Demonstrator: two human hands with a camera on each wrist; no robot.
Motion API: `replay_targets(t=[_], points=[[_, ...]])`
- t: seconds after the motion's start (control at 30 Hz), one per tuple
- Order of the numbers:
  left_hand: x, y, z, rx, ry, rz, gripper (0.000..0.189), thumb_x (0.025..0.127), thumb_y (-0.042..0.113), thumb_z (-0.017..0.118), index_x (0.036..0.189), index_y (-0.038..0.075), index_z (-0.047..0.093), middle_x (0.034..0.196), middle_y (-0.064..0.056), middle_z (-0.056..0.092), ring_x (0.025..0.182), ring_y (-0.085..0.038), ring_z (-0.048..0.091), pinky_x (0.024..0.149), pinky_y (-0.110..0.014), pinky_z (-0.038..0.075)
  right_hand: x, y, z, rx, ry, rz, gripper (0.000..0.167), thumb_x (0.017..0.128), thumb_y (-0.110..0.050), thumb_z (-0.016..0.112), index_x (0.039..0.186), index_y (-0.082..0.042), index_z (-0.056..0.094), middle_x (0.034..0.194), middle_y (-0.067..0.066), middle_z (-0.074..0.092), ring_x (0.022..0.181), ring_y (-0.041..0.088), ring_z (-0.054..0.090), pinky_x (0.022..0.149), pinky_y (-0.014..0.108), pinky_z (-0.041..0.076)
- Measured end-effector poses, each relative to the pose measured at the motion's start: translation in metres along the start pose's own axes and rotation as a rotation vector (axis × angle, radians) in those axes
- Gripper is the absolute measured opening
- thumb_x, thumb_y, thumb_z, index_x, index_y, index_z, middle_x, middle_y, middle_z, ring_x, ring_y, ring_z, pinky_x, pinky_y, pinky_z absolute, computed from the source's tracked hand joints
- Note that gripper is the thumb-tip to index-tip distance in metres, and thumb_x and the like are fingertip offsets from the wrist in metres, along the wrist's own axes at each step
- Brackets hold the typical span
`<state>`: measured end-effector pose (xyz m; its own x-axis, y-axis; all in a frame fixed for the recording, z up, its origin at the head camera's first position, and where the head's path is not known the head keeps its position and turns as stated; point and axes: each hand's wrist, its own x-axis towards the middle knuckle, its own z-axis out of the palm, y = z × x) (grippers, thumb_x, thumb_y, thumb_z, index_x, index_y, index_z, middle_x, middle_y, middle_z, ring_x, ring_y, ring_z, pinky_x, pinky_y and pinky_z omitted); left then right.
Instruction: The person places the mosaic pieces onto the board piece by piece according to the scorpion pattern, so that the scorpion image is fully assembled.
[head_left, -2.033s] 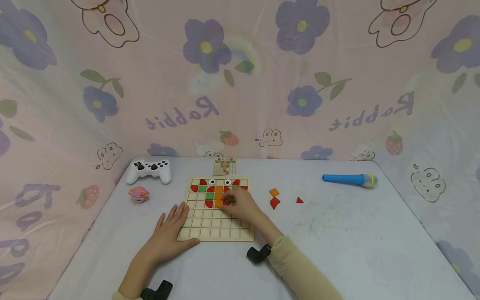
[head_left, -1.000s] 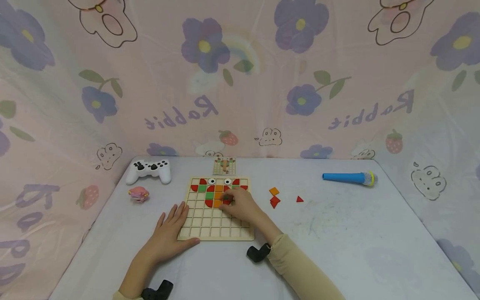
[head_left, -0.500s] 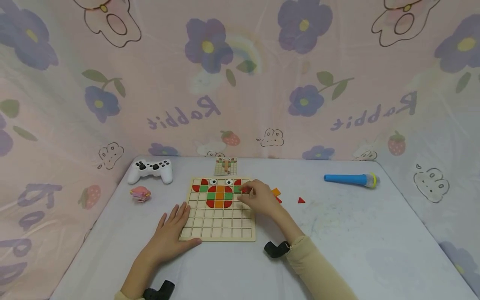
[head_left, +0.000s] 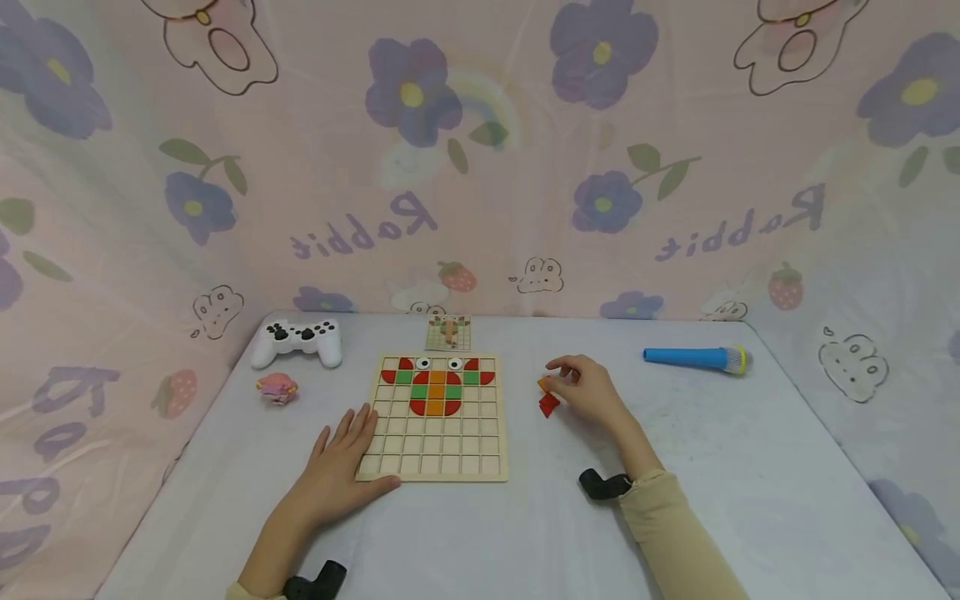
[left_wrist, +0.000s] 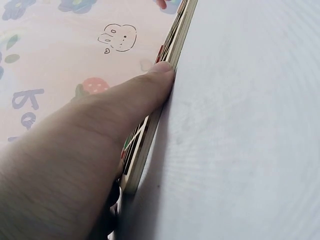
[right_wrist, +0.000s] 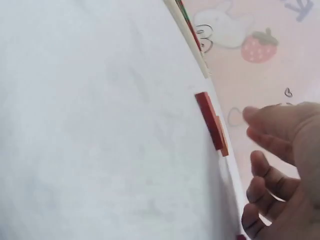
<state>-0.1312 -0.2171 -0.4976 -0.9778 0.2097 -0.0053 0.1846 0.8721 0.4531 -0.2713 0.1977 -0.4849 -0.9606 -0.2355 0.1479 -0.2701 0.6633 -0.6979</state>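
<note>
My left hand (head_left: 341,467) lies with fingers spread along the left side of a gridded wooden puzzle board (head_left: 440,446), its thumb at the front edge. On the board's far half sits a figure of red, green and orange tiles (head_left: 436,392), with two white eye tiles (head_left: 438,364) at the top. To the right of the board, my right hand (head_left: 588,392) hovers by an orange tile (head_left: 542,384), its thumb and index finger bent close to it. Red tiles (head_left: 549,405) lie just in front of that one. The right wrist view shows the fingers apart from the red tile (right_wrist: 209,120).
A small pattern card (head_left: 449,333) lies behind the board. At the back left are a white game controller (head_left: 297,340) and a pink toy (head_left: 277,388). A blue toy microphone (head_left: 696,358) lies at the back right. Printed cloth (head_left: 480,208) hangs behind the table.
My right hand has left the board and moved right to the loose tiles, uncovering the figure's right half. It now hides the lone red triangle. My left hand has stayed put.
</note>
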Motion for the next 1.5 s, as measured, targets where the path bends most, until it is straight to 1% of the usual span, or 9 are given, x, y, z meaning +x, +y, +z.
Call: replay_targets(t=[0.2,0.3,0.37,0.57,0.77,0.87,1.1,1.27,1.5], points=[[-0.001,0.000,0.000,-0.003,-0.013,-0.002,0.115,0.088,0.070,0.072,0.166,-0.001,0.027,0.175,-0.020,0.020,0.162,-0.047,0.013,0.126,-0.072,0.006,-0.004,0.020,0.000,0.002,-0.035,0.009,0.033,0.097,-0.022,0.077,0.127,-0.009,0.076,0.109,0.010,0.068,0.094,0.023,0.058,0.083,0.037,0.049],[-0.002,0.000,-0.002,-0.006,-0.012,0.001,0.115,0.088,0.070,0.072,0.166,-0.001,0.027,0.175,-0.020,0.020,0.162,-0.047,0.014,0.126,-0.072,0.006,-0.005,0.027,0.002,-0.007,-0.037,-0.031,0.033,0.097,-0.019,0.077,0.129,-0.009,0.076,0.113,0.011,0.070,0.101,0.025,0.062,0.089,0.042,0.051],[-0.002,-0.001,-0.002,-0.006,-0.011,0.001,0.115,0.088,0.070,0.072,0.166,-0.001,0.028,0.175,-0.020,0.021,0.162,-0.047,0.014,0.126,-0.072,0.006,-0.005,0.030,0.003,-0.017,-0.043,-0.054,0.032,0.097,-0.017,0.077,0.129,-0.009,0.076,0.113,0.010,0.070,0.103,0.025,0.063,0.092,0.045,0.052],[-0.004,-0.004,-0.003,0.008,-0.009,0.000,0.114,0.088,0.070,0.072,0.165,-0.001,0.029,0.174,-0.020,0.022,0.162,-0.046,0.014,0.126,-0.071,0.006,-0.004,0.032,0.009,-0.035,-0.050,-0.107,0.029,0.098,-0.013,0.075,0.126,-0.009,0.077,0.107,0.007,0.069,0.096,0.022,0.059,0.088,0.043,0.050],[-0.004,-0.005,-0.003,-0.002,-0.021,0.004,0.114,0.088,0.070,0.072,0.165,-0.002,0.029,0.174,-0.020,0.022,0.162,-0.047,0.014,0.126,-0.072,0.005,-0.004,0.032,0.013,-0.065,-0.036,-0.140,0.032,0.096,-0.010,0.076,0.128,-0.009,0.076,0.099,0.004,0.065,0.089,0.019,0.054,0.082,0.039,0.048],[-0.004,-0.005,-0.002,-0.002,-0.018,0.003,0.114,0.088,0.070,0.072,0.165,-0.002,0.029,0.174,-0.020,0.022,0.161,-0.047,0.014,0.125,-0.072,0.006,-0.004,0.032,0.014,-0.086,-0.039,-0.162,0.030,0.097,-0.010,0.075,0.127,-0.010,0.076,0.097,0.003,0.064,0.087,0.018,0.053,0.080,0.038,0.046],[-0.001,-0.006,0.005,-0.008,-0.026,0.007,0.115,0.088,0.072,0.070,0.166,-0.001,0.028,0.175,-0.020,0.020,0.162,-0.047,0.013,0.125,-0.072,0.006,-0.005,0.035,0.009,-0.114,-0.050,-0.167,0.024,0.098,-0.010,0.076,0.121,-0.008,0.076,0.099,0.004,0.065,0.090,0.020,0.056,0.084,0.042,0.048],[0.004,-0.007,0.001,0.007,0.001,0.009,0.114,0.089,0.071,0.071,0.166,-0.001,0.027,0.175,-0.020,0.020,0.162,-0.047,0.013,0.125,-0.072,0.006,0.002,0.032,0.006,-0.111,-0.037,-0.193,0.023,0.099,-0.013,0.075,0.122,-0.006,0.075,0.102,0.008,0.066,0.094,0.024,0.059,0.087,0.046,0.050],[0.003,-0.004,0.000,-0.004,-0.028,0.000,0.116,0.089,0.072,0.070,0.167,-0.001,0.024,0.175,-0.020,0.018,0.162,-0.047,0.011,0.126,-0.072,0.004,0.001,0.033,0.005,-0.109,-0.037,-0.165,0.023,0.099,-0.013,0.077,0.120,-0.004,0.075,0.104,0.008,0.068,0.098,0.026,0.062,0.091,0.049,0.052]])
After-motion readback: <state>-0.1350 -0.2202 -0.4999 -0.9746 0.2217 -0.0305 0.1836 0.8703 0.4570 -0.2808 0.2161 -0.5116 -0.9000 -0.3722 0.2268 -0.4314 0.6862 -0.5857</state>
